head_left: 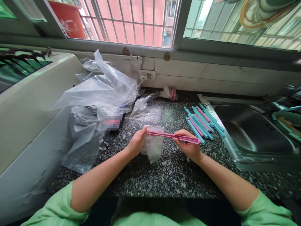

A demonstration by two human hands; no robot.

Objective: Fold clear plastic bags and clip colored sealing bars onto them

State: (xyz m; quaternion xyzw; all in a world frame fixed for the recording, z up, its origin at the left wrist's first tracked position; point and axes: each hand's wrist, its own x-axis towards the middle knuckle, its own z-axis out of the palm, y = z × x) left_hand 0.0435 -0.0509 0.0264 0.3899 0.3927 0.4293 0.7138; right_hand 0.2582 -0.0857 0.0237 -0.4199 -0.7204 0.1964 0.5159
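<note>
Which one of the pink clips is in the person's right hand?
The pink clip running across the small clear bag toward the left hand; the right hand grips it, whereas other pink clips lie beside the sink among blue clips.

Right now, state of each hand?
Left hand: closed, holding the clear bag beside one end of the pink clip.
Right hand: closed, holding the pink clip.

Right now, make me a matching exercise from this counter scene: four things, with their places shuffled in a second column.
Things:
1. pink strip
2. pile of blue and pink strips
3. white plug
4. red pot

Places:
A. in the wall socket
B. at the window
C. beside the steel sink
D. in the right hand

Pairs: 1-D, 2-C, 3-A, 4-B.
</note>
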